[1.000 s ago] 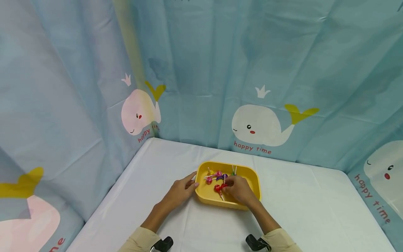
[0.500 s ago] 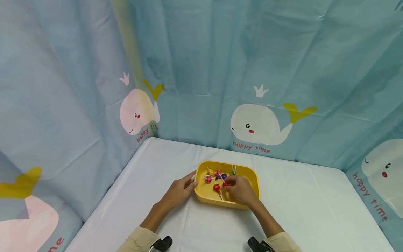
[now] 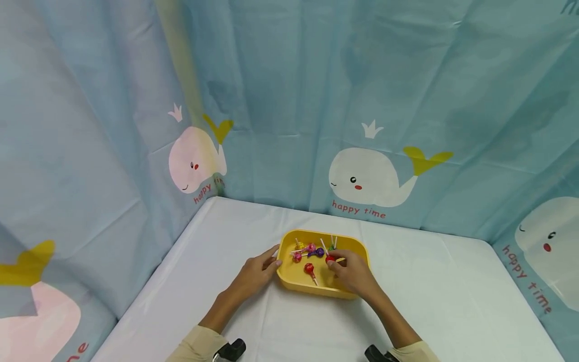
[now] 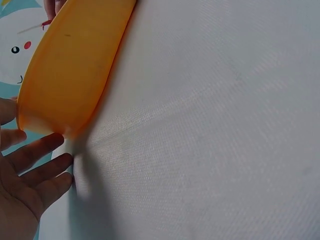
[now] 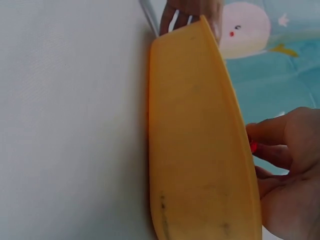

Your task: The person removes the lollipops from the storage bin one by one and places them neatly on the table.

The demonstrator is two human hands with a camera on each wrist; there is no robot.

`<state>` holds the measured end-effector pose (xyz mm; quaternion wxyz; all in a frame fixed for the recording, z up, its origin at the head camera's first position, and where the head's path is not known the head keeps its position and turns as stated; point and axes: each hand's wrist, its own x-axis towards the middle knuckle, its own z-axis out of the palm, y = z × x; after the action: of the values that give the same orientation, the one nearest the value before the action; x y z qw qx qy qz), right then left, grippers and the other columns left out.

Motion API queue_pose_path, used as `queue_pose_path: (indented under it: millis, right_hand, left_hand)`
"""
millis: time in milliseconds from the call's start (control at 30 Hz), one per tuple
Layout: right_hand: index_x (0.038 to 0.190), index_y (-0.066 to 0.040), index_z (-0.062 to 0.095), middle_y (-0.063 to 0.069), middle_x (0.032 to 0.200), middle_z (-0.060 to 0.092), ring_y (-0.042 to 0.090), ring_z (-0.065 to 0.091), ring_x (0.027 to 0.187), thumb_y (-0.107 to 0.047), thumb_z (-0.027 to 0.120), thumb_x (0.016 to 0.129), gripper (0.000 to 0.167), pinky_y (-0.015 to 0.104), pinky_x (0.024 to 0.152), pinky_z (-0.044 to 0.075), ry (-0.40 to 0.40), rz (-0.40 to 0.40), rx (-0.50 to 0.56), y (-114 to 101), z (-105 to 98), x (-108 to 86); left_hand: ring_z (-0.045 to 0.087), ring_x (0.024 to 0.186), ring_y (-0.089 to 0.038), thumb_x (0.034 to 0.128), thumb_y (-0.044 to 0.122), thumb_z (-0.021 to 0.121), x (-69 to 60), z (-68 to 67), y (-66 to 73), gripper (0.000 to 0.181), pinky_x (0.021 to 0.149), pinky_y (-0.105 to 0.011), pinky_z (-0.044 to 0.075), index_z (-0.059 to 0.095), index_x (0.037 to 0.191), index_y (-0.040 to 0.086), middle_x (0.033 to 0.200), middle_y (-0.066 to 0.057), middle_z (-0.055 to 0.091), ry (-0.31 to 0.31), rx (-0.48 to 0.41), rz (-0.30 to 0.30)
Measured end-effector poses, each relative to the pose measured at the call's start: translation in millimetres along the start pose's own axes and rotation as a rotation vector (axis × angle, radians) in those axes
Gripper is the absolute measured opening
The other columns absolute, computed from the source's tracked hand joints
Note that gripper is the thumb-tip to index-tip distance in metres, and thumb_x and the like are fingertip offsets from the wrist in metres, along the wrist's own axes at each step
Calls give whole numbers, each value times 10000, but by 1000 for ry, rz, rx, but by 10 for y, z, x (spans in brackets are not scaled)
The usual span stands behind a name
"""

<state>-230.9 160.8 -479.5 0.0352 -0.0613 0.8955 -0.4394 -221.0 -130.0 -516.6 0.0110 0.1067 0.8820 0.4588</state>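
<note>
A yellow plastic tray (image 3: 316,290) with raised sides stands on the table. My left hand (image 3: 255,273) holds its left end, thumb at the rim; in the left wrist view the other fingers (image 4: 47,172) spread along the outer wall. Over the tray's right half, my right hand (image 3: 355,271) pinches a red lollipop (image 3: 330,258) by its wrapped head, its white stick pointing up and left. Another red lollipop (image 3: 309,268) lies in the tray, left of that hand. Behind it are pink lollipops (image 3: 310,247), a purple one (image 3: 319,252), a yellow one (image 3: 299,245) and a partly hidden green one (image 3: 332,247).
A white cloth (image 3: 434,286) covers the table. Blue curtains (image 3: 280,100) printed with whales hang along the table's back and sides. Dark wrist devices (image 3: 232,349) sit at both sleeves.
My right hand has moved right inside the tray with the red lollipop, away from the other red one, and its stick has tilted left. My left hand stays at the tray's end.
</note>
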Motion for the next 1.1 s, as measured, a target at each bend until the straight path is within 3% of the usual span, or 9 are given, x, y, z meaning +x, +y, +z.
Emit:
queue_pose_path:
  millis: [200, 433, 667, 900, 1100]
  right_hand:
    - [1213, -115, 784, 34, 1116, 766, 166, 712, 851, -124, 776, 975, 237, 245, 696, 606, 43, -32, 46, 13, -88, -60]
    - [1211, -93, 777, 67, 1157, 747, 202, 748, 882, -138, 804, 954, 262, 263, 754, 629, 88, -27, 114, 67, -232, -125]
    - [1259, -74, 758, 99, 1164, 709, 290, 727, 901, -221, 728, 1027, 277, 404, 818, 646, 147, -3, 145, 141, -354, -186]
    - [1333, -43, 709, 112, 1189, 717, 264, 683, 1059, -239, 759, 1007, 383, 182, 834, 597, 212, 3, 144, 211, -434, -228]
    - [1355, -36, 697, 116, 1234, 725, 278, 687, 1127, -305, 748, 1016, 436, 205, 859, 608, 242, 11, 146, 289, -506, -281]
  left_hand:
    - [668, 1259, -277, 1088, 335, 614, -9, 9, -2, 564, 1122, -532, 502, 487, 1605, 148, 1318, -123, 732, 10, 7, -8]
    - [678, 1236, -256, 1085, 379, 614, -8, 29, -33, 573, 1110, -522, 513, 500, 1598, 150, 1298, -99, 743, 22, 4, 2]
    - [683, 1241, -262, 1088, 362, 614, 1, 33, -33, 561, 1109, -519, 514, 499, 1600, 163, 1294, -103, 748, 24, 1, 8]
    - [684, 1246, -261, 1088, 386, 608, 8, 30, -54, 566, 1108, -517, 517, 495, 1604, 182, 1306, -104, 743, 24, 7, 6]
    - [682, 1249, -275, 1088, 397, 606, 3, 27, -72, 568, 1105, -525, 517, 497, 1602, 179, 1307, -109, 741, 24, 5, 25]
